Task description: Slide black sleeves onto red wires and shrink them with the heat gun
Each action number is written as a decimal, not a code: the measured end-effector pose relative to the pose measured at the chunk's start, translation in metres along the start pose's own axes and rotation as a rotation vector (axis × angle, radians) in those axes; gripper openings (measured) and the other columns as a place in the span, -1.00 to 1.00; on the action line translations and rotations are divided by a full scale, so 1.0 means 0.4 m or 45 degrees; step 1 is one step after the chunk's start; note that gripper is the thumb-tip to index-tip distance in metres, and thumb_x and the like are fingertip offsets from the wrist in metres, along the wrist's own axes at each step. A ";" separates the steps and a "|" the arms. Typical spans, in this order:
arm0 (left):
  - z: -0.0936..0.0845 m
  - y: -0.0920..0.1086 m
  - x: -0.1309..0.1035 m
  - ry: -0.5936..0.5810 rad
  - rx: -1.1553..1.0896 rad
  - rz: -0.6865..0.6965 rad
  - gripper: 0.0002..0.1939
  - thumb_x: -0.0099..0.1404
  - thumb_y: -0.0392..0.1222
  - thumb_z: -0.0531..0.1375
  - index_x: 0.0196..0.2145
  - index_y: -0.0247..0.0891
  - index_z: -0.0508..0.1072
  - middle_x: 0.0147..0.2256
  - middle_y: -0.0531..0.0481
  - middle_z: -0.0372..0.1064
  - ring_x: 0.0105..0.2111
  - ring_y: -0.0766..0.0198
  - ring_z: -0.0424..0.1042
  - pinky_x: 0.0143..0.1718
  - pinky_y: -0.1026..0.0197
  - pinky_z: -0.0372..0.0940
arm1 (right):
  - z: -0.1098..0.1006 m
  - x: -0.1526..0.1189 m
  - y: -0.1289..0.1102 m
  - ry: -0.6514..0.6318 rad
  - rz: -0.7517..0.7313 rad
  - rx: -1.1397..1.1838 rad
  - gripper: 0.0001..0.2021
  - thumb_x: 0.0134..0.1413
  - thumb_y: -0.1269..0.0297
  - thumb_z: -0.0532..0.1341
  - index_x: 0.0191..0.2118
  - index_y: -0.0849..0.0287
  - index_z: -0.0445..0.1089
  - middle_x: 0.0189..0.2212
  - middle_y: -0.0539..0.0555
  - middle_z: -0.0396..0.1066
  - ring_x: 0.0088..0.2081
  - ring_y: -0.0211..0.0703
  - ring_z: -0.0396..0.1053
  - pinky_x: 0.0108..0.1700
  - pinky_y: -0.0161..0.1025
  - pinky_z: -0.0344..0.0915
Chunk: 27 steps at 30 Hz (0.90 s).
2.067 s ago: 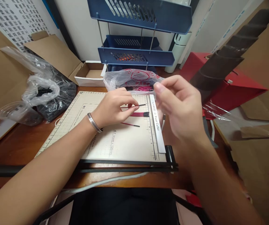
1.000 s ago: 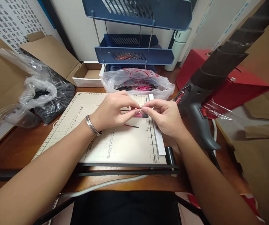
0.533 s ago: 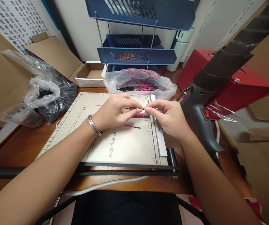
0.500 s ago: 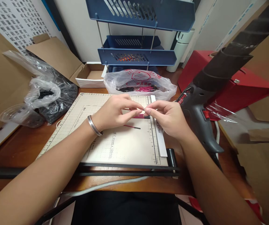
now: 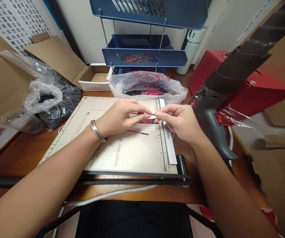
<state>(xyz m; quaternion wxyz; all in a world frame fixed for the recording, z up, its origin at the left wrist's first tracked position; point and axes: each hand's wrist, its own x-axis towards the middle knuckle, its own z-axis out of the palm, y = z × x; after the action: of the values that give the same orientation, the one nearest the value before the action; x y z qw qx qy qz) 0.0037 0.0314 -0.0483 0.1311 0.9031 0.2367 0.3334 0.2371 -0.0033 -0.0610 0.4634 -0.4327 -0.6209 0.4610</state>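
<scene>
My left hand (image 5: 129, 115), with a metal bracelet at its wrist, is closed in a pinch on a thin wire (image 5: 153, 114). The fingertips of my right hand (image 5: 177, 120) pinch the wire's tip from the other side, hiding most of it. Just below the fingertips, several pink wires with black ends (image 5: 147, 121) lie side by side on the paper cutter's board (image 5: 137, 152). A single red wire with a black tip (image 5: 139, 132) rests on the board nearer to me, partly under my left hand.
Behind the board sits a clear plastic bag (image 5: 174, 91) of pink and black wires. A grey heat gun (image 5: 213, 109) stands at right beside a red box (image 5: 261, 89). A blue tray rack (image 5: 144, 58) stands at the back; black-filled plastic bags (image 5: 68, 105) lie at left.
Both hands stay close together over the board, with the right fingertips shifted slightly to the right. A small gap now shows between the two pinches. The view has tilted a little.
</scene>
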 end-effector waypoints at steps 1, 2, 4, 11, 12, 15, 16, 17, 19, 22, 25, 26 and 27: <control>0.000 -0.001 -0.001 0.001 -0.005 0.003 -0.82 0.47 -0.22 0.26 -0.12 -0.23 0.70 -0.29 -0.04 0.66 -0.32 0.29 0.56 -0.25 0.30 0.36 | -0.002 0.001 0.001 0.001 0.004 0.007 -0.73 0.07 0.07 0.47 -0.37 0.20 0.62 -0.50 0.05 0.57 -0.59 -0.35 0.16 -0.56 -0.30 0.00; 0.000 -0.002 -0.001 0.006 -0.014 0.012 -0.82 0.46 -0.23 0.27 -0.12 -0.24 0.70 -0.28 -0.05 0.66 -0.32 0.29 0.57 -0.25 0.30 0.37 | -0.004 0.001 0.001 0.000 0.006 0.016 -0.72 0.06 0.05 0.48 -0.38 0.20 0.62 -0.50 0.06 0.58 -0.59 -0.36 0.16 -0.57 -0.30 -0.01; 0.001 -0.005 -0.001 0.013 -0.033 0.033 -0.82 0.47 -0.25 0.26 -0.12 -0.24 0.70 -0.27 -0.05 0.68 -0.32 0.30 0.60 -0.24 0.31 0.39 | -0.005 0.002 0.001 -0.001 0.010 0.031 -0.70 0.05 0.03 0.49 -0.40 0.20 0.61 -0.50 0.06 0.59 -0.59 -0.36 0.16 -0.57 -0.31 -0.01; 0.002 -0.002 0.002 0.040 -0.056 0.038 -0.81 0.47 -0.28 0.23 -0.13 -0.25 0.69 -0.27 -0.05 0.69 -0.32 0.29 0.64 -0.21 0.31 0.45 | 0.001 0.003 0.000 0.030 -0.010 0.016 -0.65 0.01 -0.03 0.49 -0.39 0.20 0.60 -0.52 0.07 0.57 -0.58 -0.33 0.22 -0.55 -0.30 0.04; 0.003 0.000 0.002 0.042 -0.055 0.039 -0.82 0.46 -0.28 0.24 -0.13 -0.25 0.69 -0.27 -0.05 0.69 -0.32 0.30 0.63 -0.23 0.32 0.44 | 0.001 0.003 0.002 0.036 -0.015 0.021 -0.66 0.01 -0.02 0.49 -0.40 0.20 0.60 -0.52 0.07 0.57 -0.57 -0.32 0.24 -0.55 -0.30 0.07; 0.003 0.003 0.002 0.042 -0.043 0.049 -0.83 0.44 -0.30 0.27 -0.13 -0.27 0.69 -0.27 -0.05 0.69 -0.32 0.31 0.63 -0.24 0.33 0.43 | -0.001 0.004 0.005 0.051 -0.031 0.040 -0.67 0.00 0.01 0.51 -0.40 0.20 0.59 -0.52 0.06 0.56 -0.54 -0.29 0.30 -0.53 -0.31 0.11; 0.002 0.003 0.002 0.041 -0.035 0.054 -0.83 0.43 -0.30 0.27 -0.12 -0.27 0.70 -0.26 -0.05 0.69 -0.32 0.30 0.63 -0.23 0.33 0.43 | -0.001 0.004 0.005 0.055 -0.035 0.041 -0.67 -0.01 0.01 0.52 -0.40 0.20 0.59 -0.52 0.06 0.55 -0.53 -0.28 0.32 -0.53 -0.31 0.12; 0.001 0.002 0.002 0.044 -0.027 0.056 -0.82 0.43 -0.30 0.27 -0.12 -0.26 0.70 -0.26 -0.05 0.69 -0.31 0.30 0.63 -0.23 0.32 0.43 | -0.001 0.005 0.005 0.057 -0.039 0.039 -0.67 -0.03 0.00 0.53 -0.40 0.19 0.59 -0.52 0.06 0.55 -0.53 -0.28 0.33 -0.53 -0.30 0.12; -0.001 0.000 0.002 0.052 -0.014 0.062 -0.81 0.43 -0.30 0.26 -0.12 -0.24 0.70 -0.26 -0.05 0.69 -0.31 0.28 0.63 -0.22 0.30 0.44 | 0.000 0.005 0.003 0.064 -0.040 0.029 -0.65 -0.04 -0.02 0.53 -0.40 0.19 0.58 -0.52 0.07 0.55 -0.54 -0.27 0.32 -0.54 -0.30 0.11; -0.003 -0.005 0.001 0.053 -0.020 0.066 -0.78 0.43 -0.33 0.23 -0.10 -0.22 0.70 -0.26 -0.05 0.69 -0.29 0.27 0.64 -0.21 0.28 0.44 | 0.001 0.005 -0.001 0.070 -0.033 0.011 -0.62 -0.03 -0.06 0.52 -0.41 0.19 0.57 -0.53 0.06 0.55 -0.57 -0.29 0.28 -0.56 -0.30 0.11; -0.002 -0.005 0.000 0.061 -0.018 0.065 -0.76 0.43 -0.32 0.23 -0.08 -0.20 0.70 -0.25 -0.05 0.69 -0.29 0.27 0.63 -0.21 0.27 0.44 | 0.000 0.003 -0.005 0.071 -0.044 0.015 -0.62 -0.04 -0.06 0.52 -0.42 0.19 0.56 -0.54 0.06 0.54 -0.57 -0.29 0.29 -0.56 -0.30 0.12; -0.002 -0.004 0.000 0.069 -0.013 0.063 -0.77 0.44 -0.31 0.24 -0.08 -0.20 0.70 -0.25 -0.05 0.69 -0.29 0.27 0.63 -0.22 0.27 0.44 | -0.001 0.003 -0.006 0.075 -0.047 0.019 -0.63 -0.05 -0.04 0.53 -0.42 0.19 0.56 -0.54 0.05 0.53 -0.56 -0.28 0.30 -0.56 -0.30 0.13; -0.002 -0.003 0.000 0.077 -0.006 0.062 -0.79 0.44 -0.29 0.25 -0.09 -0.21 0.70 -0.25 -0.05 0.69 -0.29 0.27 0.63 -0.22 0.27 0.44 | -0.002 0.003 -0.006 0.080 -0.046 0.023 -0.64 -0.07 -0.02 0.54 -0.43 0.18 0.56 -0.54 0.05 0.53 -0.56 -0.27 0.31 -0.56 -0.30 0.12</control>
<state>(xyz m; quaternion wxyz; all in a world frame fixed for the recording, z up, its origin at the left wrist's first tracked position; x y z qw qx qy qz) 0.0029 0.0326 -0.0482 0.1179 0.8977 0.2178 0.3643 0.2373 -0.0025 -0.0583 0.4949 -0.4314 -0.6095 0.4444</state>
